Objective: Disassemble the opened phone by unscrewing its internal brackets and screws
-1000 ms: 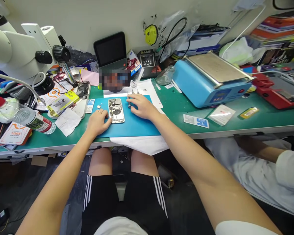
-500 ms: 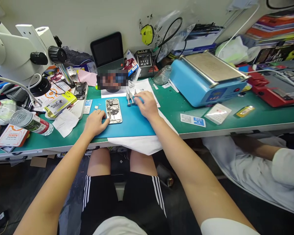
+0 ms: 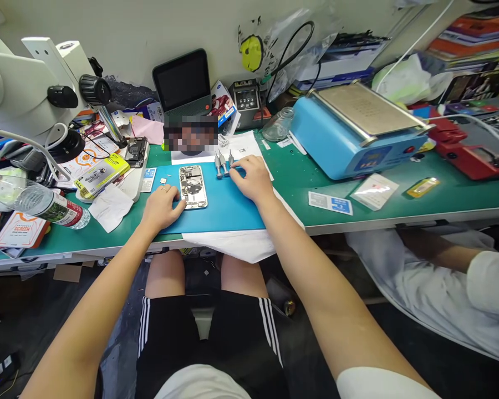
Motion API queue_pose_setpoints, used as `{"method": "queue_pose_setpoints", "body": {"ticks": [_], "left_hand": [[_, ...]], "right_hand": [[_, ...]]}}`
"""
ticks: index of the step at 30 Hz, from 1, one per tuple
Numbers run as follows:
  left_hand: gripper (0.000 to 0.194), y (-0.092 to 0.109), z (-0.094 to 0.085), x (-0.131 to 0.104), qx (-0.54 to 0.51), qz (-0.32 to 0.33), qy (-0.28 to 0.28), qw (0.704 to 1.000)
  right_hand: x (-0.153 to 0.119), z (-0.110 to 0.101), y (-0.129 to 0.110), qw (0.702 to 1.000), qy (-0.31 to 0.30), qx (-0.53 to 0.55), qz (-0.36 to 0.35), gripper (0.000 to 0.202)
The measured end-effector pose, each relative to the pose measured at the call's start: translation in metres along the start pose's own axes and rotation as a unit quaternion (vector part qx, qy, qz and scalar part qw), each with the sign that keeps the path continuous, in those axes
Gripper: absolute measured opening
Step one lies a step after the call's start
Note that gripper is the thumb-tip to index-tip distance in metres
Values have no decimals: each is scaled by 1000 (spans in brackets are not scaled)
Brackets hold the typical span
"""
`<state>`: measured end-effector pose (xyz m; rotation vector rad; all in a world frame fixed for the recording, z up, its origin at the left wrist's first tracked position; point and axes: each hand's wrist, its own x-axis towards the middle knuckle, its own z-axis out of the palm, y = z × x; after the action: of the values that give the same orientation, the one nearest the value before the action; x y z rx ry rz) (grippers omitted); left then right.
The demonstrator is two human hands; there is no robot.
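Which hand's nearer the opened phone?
Left. The left hand is right beside the phone, thumb at its lower left edge. The right hand is farther off, to the phone's right, fingers at the rightmost screwdriver.

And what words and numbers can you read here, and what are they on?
"SCREEN", a bit blurry: white-and-orange box.
Too small or blurred to read: bottle label, yellow box, blue machine's display, and the white-and-blue card in front of it.
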<state>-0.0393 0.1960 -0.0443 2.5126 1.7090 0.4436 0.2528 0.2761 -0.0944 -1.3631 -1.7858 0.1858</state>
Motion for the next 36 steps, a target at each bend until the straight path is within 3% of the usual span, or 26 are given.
{"method": "queue_pose_setpoints", "body": {"ticks": [4,8,12,18,22,27,36], "left_hand": [[17,0,0,0,2,0,-2,1000],[17,0,0,0,5,0,0,1000],[17,0,0,0,2,3,2,1000],[16,0,1,0,-3,-1,3,1000],[16,1,1,0,-3,0,3,1000],[16,0,1,0,-1,0,3,1000],[17,-1,3,0,0,7,7,1000]], "right_hand": [[-2,1,-4,996,-46,-43,-60,14],[-3,1,-5,995,-57,-44,-69,13],[-2,1,-6,997,-52,13,-53,14],[4,-5,-1,999,-10,53,0,39],[5,-7,1,998,0,61,33,40],[2,-3,1,996,-33,57,66,24],[2,-6,4,991,-73,70,88,32]]}}
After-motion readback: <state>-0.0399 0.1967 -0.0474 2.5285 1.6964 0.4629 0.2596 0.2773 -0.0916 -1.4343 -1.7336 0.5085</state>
